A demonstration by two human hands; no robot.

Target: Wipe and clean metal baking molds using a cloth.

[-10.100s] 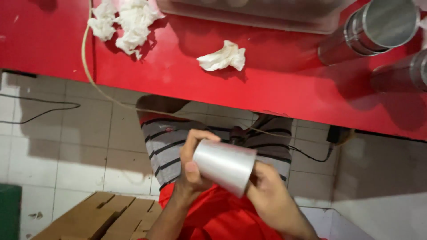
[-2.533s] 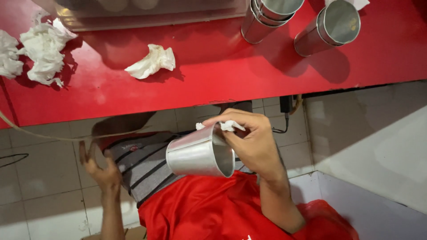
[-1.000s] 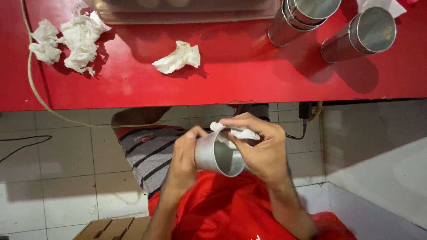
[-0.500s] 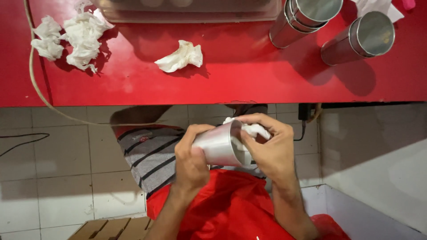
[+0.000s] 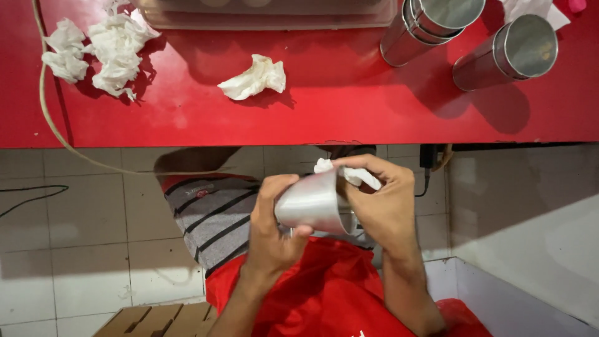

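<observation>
My left hand wraps around the body of a plain metal cup, fingers curled over its far side and thumb under the near side. I hold the cup on its side above my lap, mouth turned to the right. My right hand covers the mouth end of the cup, fingers clenched on a wad of white tissue pressed against the rim; part of the wad sticks out at the far edge, just above the cup. I cannot tell how far the tissue goes inside.

Below the cup: my red shirt and striped grey shorts, tiled floor to the left.

Far side: red table. One crumpled tissue lies alone near its middle; a cluster of crumpled tissues sits at the far left, well apart from it. At the far right a stack of metal cups stands beside a single metal cup, near but apart. A pale cord hangs over the table's left edge.
</observation>
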